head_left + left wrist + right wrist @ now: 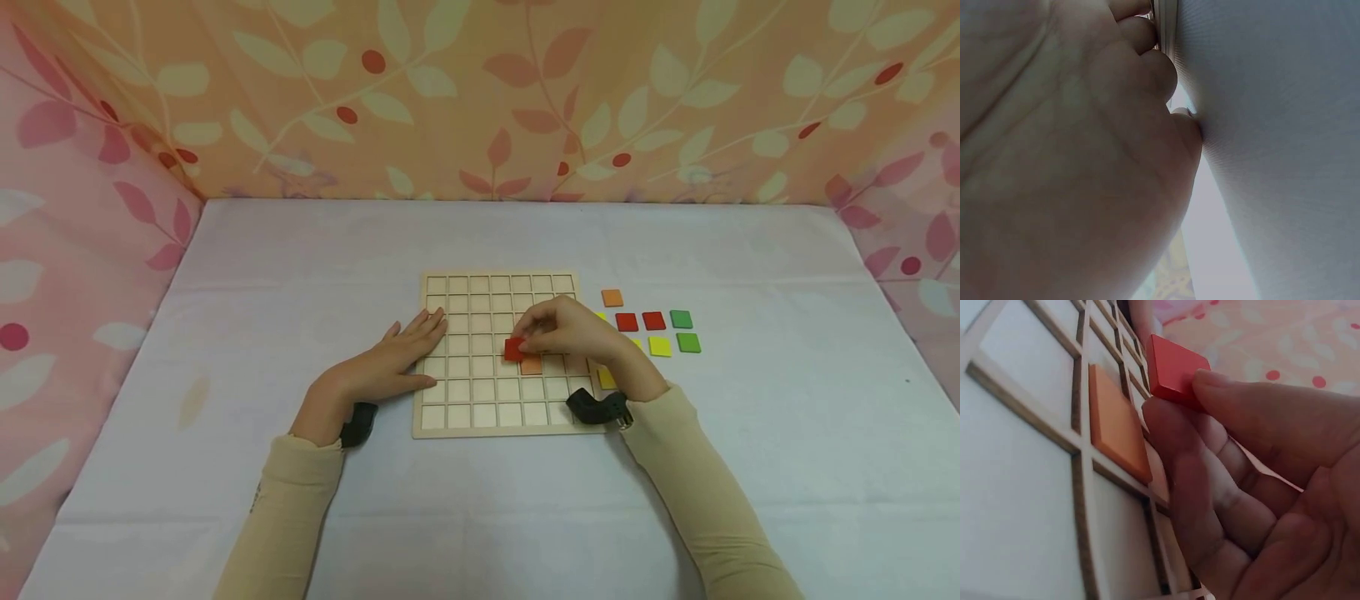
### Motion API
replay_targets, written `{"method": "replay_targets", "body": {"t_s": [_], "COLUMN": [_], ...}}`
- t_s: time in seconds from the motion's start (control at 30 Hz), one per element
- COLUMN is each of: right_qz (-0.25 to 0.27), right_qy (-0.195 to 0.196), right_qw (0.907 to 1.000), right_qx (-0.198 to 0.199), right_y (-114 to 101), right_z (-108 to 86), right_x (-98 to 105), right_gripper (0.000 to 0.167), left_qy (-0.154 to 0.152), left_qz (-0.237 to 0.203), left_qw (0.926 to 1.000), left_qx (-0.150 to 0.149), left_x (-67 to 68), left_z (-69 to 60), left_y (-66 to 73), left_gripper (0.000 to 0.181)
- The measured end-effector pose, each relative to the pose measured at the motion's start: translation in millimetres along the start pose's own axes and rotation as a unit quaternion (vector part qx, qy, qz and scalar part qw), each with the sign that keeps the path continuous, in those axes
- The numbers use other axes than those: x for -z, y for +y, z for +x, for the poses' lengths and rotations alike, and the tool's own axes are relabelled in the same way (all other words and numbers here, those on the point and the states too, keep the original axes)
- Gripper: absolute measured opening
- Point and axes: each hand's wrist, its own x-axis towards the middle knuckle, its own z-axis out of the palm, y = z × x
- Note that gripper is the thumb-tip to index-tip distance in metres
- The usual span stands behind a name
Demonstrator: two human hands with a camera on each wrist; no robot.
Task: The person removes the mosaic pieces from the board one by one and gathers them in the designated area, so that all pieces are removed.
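A pale wooden grid board [480,432] lies on the white-covered table. My right hand [564,327] pinches a red square tile [513,349] between thumb and fingers just above the board's middle. In the right wrist view the red tile [1175,369] is tilted and held clear of the grid. Beside it an orange tile [531,365] sits in a cell; the right wrist view shows this orange tile [1116,425] close to the fingers. My left hand [390,358] rests with extended fingers on the board's left edge. In the left wrist view the palm [1072,150] covers much of the picture.
Right of the board lie loose tiles: an orange tile [612,297], red tiles [653,321], green tiles [688,342] and yellow tiles [660,347]. The right forearm partly hides some yellow ones. Patterned cloth walls [480,108] stand behind and at both sides of the table.
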Motion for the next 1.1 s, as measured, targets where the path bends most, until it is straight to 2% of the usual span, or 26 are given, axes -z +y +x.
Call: {"method": "replay_targets", "body": {"t_s": [0.33, 0.63, 0.87, 1.1], "right_qz": [0.077, 0.055, 0.075, 0.066], "right_qy": [-0.002, -0.002, 0.001, 0.001], "right_qw": [0.9956, 0.9961, 0.9918, 0.9924], "right_qx": [-0.054, -0.070, -0.104, -0.104], "right_y": [2, 5, 8, 11], "right_z": [-12.8, -30.5, -42.0, -49.9], "right_x": [6, 15, 19, 24], "right_gripper": [0.015, 0.016, 0.018, 0.019], "left_qy": [0.000, 0.003, 0.003, 0.003], "left_qz": [0.002, -0.002, 0.003, 0.003], "left_qw": [1.0000, 1.0000, 1.0000, 1.0000], "left_qx": [0.000, 0.005, 0.003, 0.004], "left_x": [0.1, -1.4, -2.3, -1.5], "left_z": [0.4, 0.3, 1.0, 0.4], "left_y": [0.2, -0.3, -1.3, -1.0], "left_gripper": [0.081, 0.081, 0.082, 0.082]}}
